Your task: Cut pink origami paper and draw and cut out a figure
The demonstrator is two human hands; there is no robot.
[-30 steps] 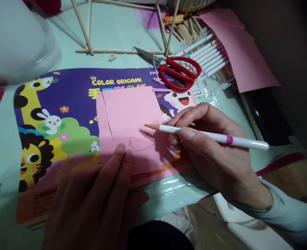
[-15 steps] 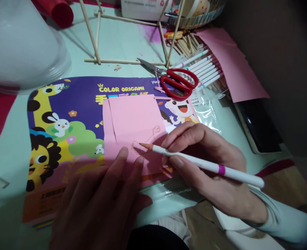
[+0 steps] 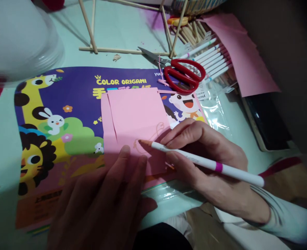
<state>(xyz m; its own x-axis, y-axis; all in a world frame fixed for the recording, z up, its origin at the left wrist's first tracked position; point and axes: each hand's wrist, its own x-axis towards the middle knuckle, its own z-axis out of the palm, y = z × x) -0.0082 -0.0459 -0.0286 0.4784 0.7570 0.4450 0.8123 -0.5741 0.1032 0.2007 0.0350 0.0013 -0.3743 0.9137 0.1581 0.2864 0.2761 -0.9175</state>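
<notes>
A pink paper sheet (image 3: 135, 114) lies on a colourful origami paper pack (image 3: 65, 114). My left hand (image 3: 101, 198) rests flat on the sheet's lower edge, fingertips pressing it down. My right hand (image 3: 210, 166) grips a white marker pen (image 3: 202, 163) with a pink band. Its orange tip touches the pink sheet just right of my left fingertips, on a faint orange curved line drawn there.
Red-handled scissors (image 3: 182, 73) lie beyond the pack, next to a row of white marker pens (image 3: 210, 59) in clear packaging. A wooden stick frame (image 3: 127, 50) stands behind. Another pink sheet (image 3: 242, 59) lies at the right, a translucent plastic container (image 3: 18, 38) at far left.
The pen tip came down from above the sheet's right part and moved left onto the paper near my left fingertips. The left hand stays pressed on the sheet.
</notes>
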